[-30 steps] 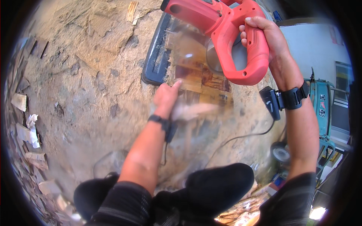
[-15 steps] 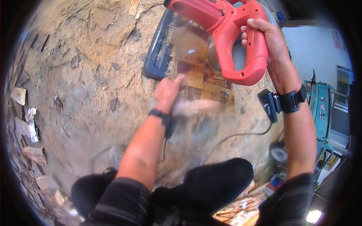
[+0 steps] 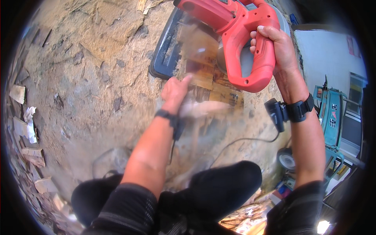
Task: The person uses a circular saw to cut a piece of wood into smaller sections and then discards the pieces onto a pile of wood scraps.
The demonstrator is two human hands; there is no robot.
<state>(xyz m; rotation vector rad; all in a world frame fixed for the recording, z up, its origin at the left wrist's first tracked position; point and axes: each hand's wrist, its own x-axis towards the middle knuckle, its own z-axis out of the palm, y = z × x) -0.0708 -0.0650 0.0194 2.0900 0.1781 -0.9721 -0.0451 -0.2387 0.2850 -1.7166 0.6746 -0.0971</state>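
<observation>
A red power saw [image 3: 244, 82] with a grey round blade part stands over a black base [image 3: 162, 58]. My right hand [image 3: 276, 49] is closed around its looped handle. Under it lie thin wooden boards [image 3: 225, 98], partly streaked with blur. My left hand [image 3: 175, 88] is closed at the near left end of these boards, beside the base, its thumb along them; the fingertips are hidden. A black strapped device is on each wrist, with cables hanging down.
Rough, debris-strewn ground [image 3: 98, 58] surrounds the saw. Wood offcuts [image 3: 33, 156] and a white scrap [image 3: 30, 125] lie along the left. A teal wheeled machine [image 3: 329, 121] stands at the right beside a pale wall [image 3: 325, 51]. My dark-clad legs are below.
My right hand and the saw handle have shifted slightly down in the picture. My left hand has moved slightly up, further along beside the black base. Both keep their closed shape.
</observation>
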